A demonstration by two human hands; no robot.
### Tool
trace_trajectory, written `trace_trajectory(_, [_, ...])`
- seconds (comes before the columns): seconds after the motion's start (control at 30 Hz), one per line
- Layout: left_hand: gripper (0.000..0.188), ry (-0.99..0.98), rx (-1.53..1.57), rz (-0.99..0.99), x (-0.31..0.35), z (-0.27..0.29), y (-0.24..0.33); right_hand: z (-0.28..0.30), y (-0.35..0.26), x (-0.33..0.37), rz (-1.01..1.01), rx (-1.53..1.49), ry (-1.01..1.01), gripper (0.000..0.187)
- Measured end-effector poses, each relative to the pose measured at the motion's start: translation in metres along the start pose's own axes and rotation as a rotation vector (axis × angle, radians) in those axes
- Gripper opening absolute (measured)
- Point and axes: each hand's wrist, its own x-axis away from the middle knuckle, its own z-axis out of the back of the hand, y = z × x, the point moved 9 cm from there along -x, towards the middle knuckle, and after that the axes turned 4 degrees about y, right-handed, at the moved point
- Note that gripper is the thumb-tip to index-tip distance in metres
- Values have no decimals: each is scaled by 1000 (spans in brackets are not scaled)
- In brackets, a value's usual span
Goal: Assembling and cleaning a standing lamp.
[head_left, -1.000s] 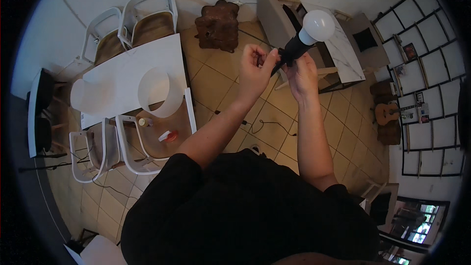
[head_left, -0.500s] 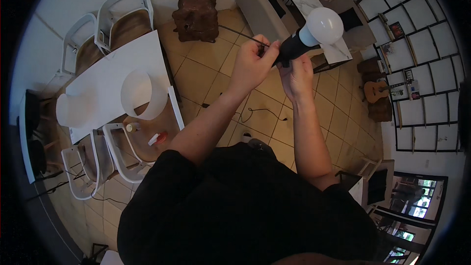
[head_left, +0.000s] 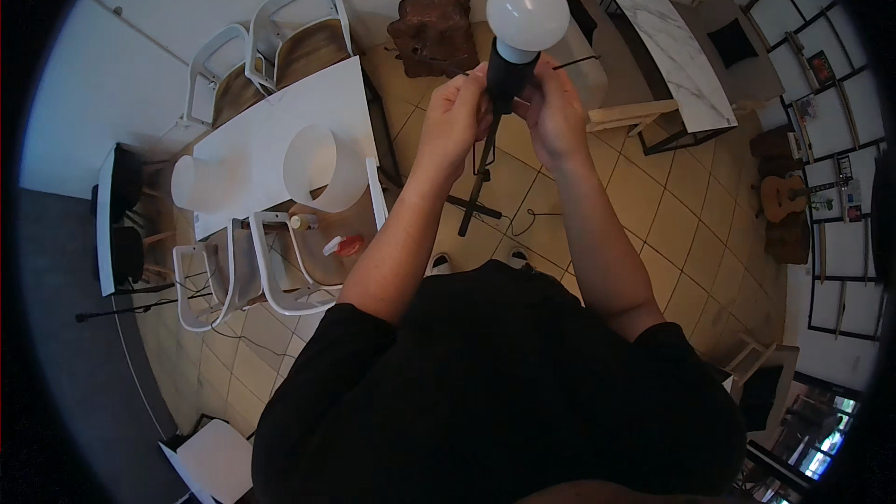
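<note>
In front of me a floor lamp stands, with a round white bulb (head_left: 528,13) on top of its black socket (head_left: 511,71). My left hand (head_left: 452,123) is closed on the left side of the socket, fingers bent and thumb near its edge. On the opposite side my right hand (head_left: 556,119) grips the socket too, its fingertips partly hidden behind it. A thin dark rod (head_left: 576,63) sticks out beyond my right hand; what it joins is hidden. Below my hands the dark pole runs down to a crossed black base (head_left: 475,206) on the tiles.
On my left is a white table (head_left: 252,126) bearing two white cylindrical shades (head_left: 313,168). White-framed chairs (head_left: 303,23) surround it; a red and white bottle (head_left: 344,245) lies on one seat. A brown wooden stump table (head_left: 432,30) and a marble-top table (head_left: 667,37) stand farther off.
The lamp has swung from tilted rightward to nearly upright, and its bulb has moved left. Both hands moved left with it. The base now shows on the floor.
</note>
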Motion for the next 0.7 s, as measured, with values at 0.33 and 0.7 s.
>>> trace_trajectory(0.33, [30,102,-4,153,6,8,-12,2,5,7,-50,40,-248,37])
trace_trajectory(0.7, [32,233,170,58,42,34,-44,28,63,13,-103,313,-335,68])
